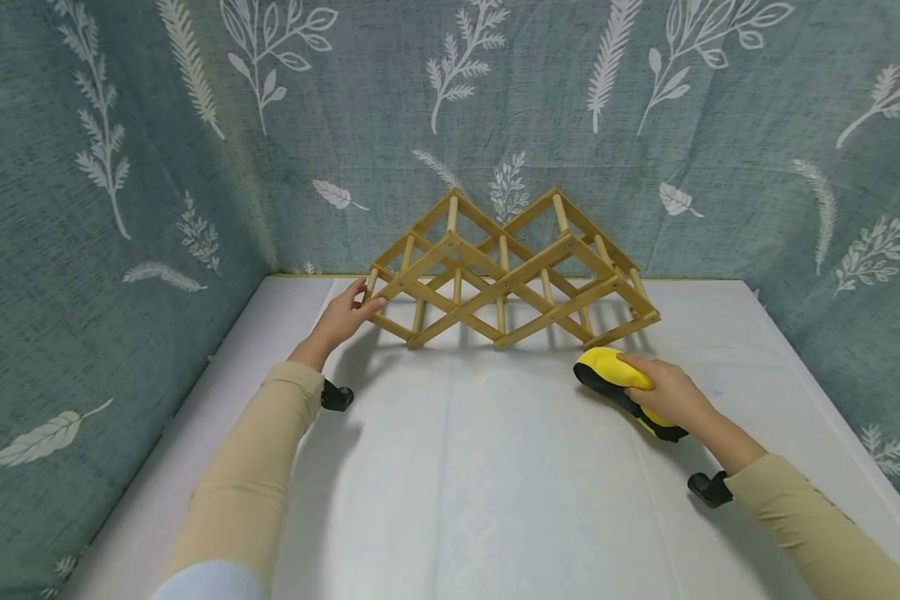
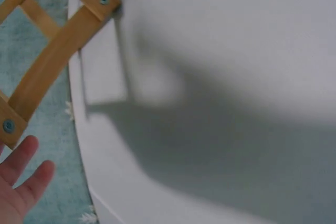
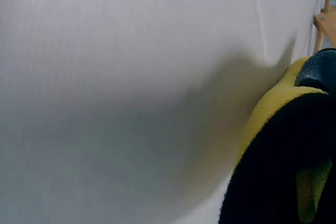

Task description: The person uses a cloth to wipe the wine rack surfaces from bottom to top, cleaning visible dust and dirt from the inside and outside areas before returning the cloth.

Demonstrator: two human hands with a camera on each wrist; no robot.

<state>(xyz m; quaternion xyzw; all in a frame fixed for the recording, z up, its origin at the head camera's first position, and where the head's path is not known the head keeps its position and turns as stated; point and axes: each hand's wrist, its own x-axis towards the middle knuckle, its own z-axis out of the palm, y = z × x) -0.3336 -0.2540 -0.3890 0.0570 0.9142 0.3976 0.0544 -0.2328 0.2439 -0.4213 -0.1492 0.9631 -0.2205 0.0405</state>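
Note:
A folding wooden wine rack (image 1: 495,283), spread into a zigzag lattice, stands at the back of the table. At its left end, my left hand (image 1: 341,321) holds the end slat; in the left wrist view, two fingertips (image 2: 37,179) show just below a wooden corner. My right hand (image 1: 663,392) grips a soft yellow and black slipper (image 1: 603,367) in front of the rack's right end. Its fuzzy yellow fabric and dark trim fill the lower right of the right wrist view, where the fingers cannot be seen.
A white cloth covers the table (image 1: 480,467). Green-grey curtains (image 1: 390,108) with white leaf prints stand behind it and on both sides. The rack's right part comes close to the back curtain.

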